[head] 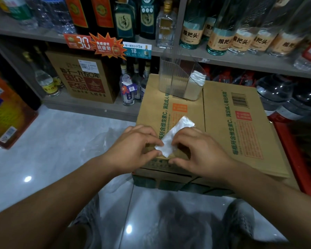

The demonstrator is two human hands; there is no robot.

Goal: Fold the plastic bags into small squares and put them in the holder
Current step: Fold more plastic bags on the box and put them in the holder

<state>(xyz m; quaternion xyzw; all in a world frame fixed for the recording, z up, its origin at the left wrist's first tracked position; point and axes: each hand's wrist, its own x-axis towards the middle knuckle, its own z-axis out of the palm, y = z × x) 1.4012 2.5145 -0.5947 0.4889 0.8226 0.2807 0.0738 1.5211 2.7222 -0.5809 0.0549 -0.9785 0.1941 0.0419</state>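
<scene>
Mid-fold on top of a cardboard box (223,126)
Pinching near end of the plastic bag (176,135), flat on the box, with left hand (136,146) and right hand (199,150); clear holder (178,83) way back at far edge.

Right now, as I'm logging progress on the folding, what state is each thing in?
bag: folded to a narrow strip, lying on the carton, near end held by both hands.
left hand: pinching the bag.
right hand: fingers curled on the bag.
holder: upright on the carton, folded bags in one compartment.
carton: closed, flaps shut.
loose plastic: crumpled on the floor left of the carton.
</scene>
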